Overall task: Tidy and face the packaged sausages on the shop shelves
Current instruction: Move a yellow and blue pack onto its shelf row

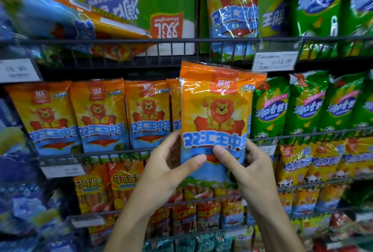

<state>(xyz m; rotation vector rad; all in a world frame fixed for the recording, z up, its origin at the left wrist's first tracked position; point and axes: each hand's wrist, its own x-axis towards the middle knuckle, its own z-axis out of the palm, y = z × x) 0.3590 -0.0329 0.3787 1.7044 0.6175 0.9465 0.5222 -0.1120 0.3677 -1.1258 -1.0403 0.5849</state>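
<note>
Sausage pack [217,118], orange at the top and blue lower down with a cartoon lion on its front, is held upright in front of the wire shelves, label facing the camera. Both hands grip it at its lower half. The left hand [171,163] wraps the pack's left edge, its thumb lying across the front below the large blue lettering. The right hand [245,163] curls round the right edge, its thumb pressed on the front beside the left thumb, the two thumb tips nearly touching.

Behind the pack, on the middle shelf, a row of matching lion packs [96,114] stands upright and side by side behind the shelf's front rail [96,154], running from the left end up to the held pack. To the right of it on the same shelf stand green corn-flavour packs [304,106].

On the shelf above, a green carton [129,5] sits upside down at the back, with another lion pack [66,23] lying tilted across its front at the left end. One more lion pack [234,9] stands upright to the right of the carton. A price tag reading 12.00 [275,61] hangs on that shelf's front edge.

Lower shelves carry more orange and yellow sausage packs [314,163], blurred.
</note>
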